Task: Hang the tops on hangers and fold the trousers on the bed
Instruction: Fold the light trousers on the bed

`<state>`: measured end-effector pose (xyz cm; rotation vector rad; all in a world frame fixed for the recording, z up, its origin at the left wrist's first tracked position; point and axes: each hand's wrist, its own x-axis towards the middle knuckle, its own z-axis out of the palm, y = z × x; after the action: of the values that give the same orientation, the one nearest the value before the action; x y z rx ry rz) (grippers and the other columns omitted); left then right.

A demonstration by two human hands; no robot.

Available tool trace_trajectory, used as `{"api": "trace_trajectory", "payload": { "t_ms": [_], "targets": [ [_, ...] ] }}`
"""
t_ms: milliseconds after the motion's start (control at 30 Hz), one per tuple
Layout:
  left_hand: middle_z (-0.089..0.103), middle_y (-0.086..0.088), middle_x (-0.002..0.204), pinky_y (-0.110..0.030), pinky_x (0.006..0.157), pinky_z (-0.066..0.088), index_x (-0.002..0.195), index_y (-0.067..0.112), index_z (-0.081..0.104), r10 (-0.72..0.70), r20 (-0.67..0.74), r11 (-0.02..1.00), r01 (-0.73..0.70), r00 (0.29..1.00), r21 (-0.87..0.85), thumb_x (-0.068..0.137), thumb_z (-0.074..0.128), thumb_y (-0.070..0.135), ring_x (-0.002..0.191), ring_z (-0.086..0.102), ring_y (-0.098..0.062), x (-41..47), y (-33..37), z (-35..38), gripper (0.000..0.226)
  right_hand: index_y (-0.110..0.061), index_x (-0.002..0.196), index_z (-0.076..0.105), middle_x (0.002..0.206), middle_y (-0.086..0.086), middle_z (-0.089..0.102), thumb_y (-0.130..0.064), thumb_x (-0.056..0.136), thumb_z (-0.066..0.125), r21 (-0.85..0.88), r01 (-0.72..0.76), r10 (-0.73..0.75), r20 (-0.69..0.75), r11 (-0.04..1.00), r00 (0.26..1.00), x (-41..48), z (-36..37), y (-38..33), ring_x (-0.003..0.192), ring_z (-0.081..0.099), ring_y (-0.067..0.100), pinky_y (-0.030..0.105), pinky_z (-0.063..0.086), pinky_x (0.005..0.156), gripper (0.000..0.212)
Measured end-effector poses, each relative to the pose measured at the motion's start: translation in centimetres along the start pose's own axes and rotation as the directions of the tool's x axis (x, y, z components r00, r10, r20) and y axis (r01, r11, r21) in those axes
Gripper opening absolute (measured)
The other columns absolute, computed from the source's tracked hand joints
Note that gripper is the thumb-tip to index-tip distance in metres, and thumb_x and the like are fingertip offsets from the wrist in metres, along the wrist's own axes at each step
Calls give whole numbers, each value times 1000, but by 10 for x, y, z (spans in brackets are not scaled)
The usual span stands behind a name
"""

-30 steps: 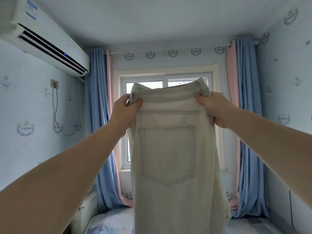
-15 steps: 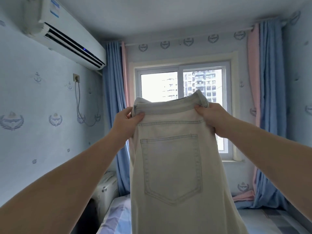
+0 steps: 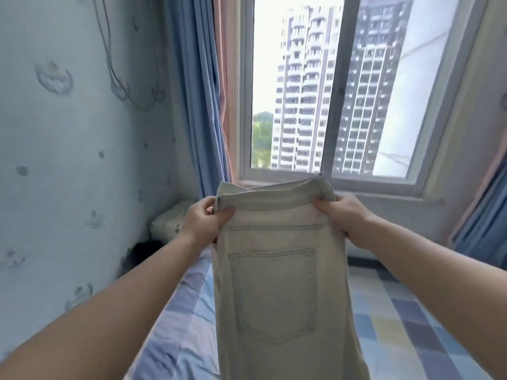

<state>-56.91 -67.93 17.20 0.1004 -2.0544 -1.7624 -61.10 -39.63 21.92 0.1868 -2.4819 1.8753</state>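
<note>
Pale, washed-out trousers (image 3: 277, 292) hang upright in front of me, folded lengthways with a back pocket facing me. My left hand (image 3: 204, 222) grips the left end of the waistband. My right hand (image 3: 344, 215) grips the right end. The legs drop out of the bottom of the view over the bed (image 3: 175, 335), which has a blue, lilac and checked cover. No hangers or tops are in view.
A window (image 3: 329, 91) with tower blocks outside fills the wall ahead. Blue and pink curtains (image 3: 197, 91) hang left of it, more at the far right (image 3: 482, 223). A patterned wall (image 3: 68, 160) runs along the left. A pale box-like object (image 3: 167, 223) sits in the corner.
The view has tilted down: the air conditioner and ceiling have gone and more of the bed shows. Both hands keep the same hold on the waistband, now lower against the window.
</note>
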Motion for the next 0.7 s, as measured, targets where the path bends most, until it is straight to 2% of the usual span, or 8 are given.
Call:
{"api": "trace_trajectory", "payload": {
  "t_ms": [100,200,300,400,467,567,633,700],
  "targets": [
    [73,7,73,-23,49,51,87,16,70,-155,-3,986,155,988,68,88,77,13,68,66,-15,58,-130,9,9,-13,92,73,78,1,72,-25,95,68,-92,-158,163,45,983,986,79,61,98,62,67,17,27,54,57,13],
    [74,-1,75,-35,53,54,85,13,70,-294,-34,944,296,955,148,87,78,12,69,65,-24,105,-267,20,8,-12,88,74,78,2,68,-22,92,71,-188,-254,266,43,949,963,151,122,213,66,59,17,30,47,61,12],
    [74,-6,83,-49,76,57,86,15,70,-343,-98,892,356,934,277,85,78,17,85,70,-34,139,-387,30,8,-9,79,74,75,5,67,-27,87,75,-271,-287,297,-4,919,955,208,177,321,71,52,19,32,40,66,20],
    [72,-2,83,-51,78,57,85,18,68,-380,-118,854,397,918,338,88,73,18,87,69,-33,170,-486,41,5,-8,71,69,59,-1,53,-37,85,75,-351,-314,305,-84,882,949,257,223,408,63,45,19,33,34,58,34],
    [73,-2,90,-51,80,58,92,18,68,-385,-131,842,406,914,357,90,70,20,88,69,-31,189,-537,47,4,-12,70,71,61,0,59,-38,86,74,-371,-337,305,-143,865,942,286,249,450,65,53,23,33,38,57,31],
    [65,-1,125,-29,91,47,125,19,62,-388,-165,839,421,907,346,93,70,27,109,62,-19,204,-595,57,34,-17,104,71,103,8,72,-30,94,67,-341,-345,300,-180,874,937,317,285,503,101,65,31,39,53,85,17],
    [57,-5,139,-24,94,40,140,18,53,-408,-117,819,419,906,392,94,70,31,120,56,-20,191,-623,66,51,-17,140,52,138,8,59,-30,98,62,-319,-345,326,-114,883,938,311,303,537,128,54,28,45,45,107,45],
    [50,-6,150,-31,109,38,147,20,47,-417,-5,777,360,909,516,94,67,37,135,48,-24,160,-647,72,59,-21,153,35,155,3,43,-35,99,59,-364,-319,340,-7,875,941,284,313,565,142,40,24,42,36,115,60]
  ]
}}
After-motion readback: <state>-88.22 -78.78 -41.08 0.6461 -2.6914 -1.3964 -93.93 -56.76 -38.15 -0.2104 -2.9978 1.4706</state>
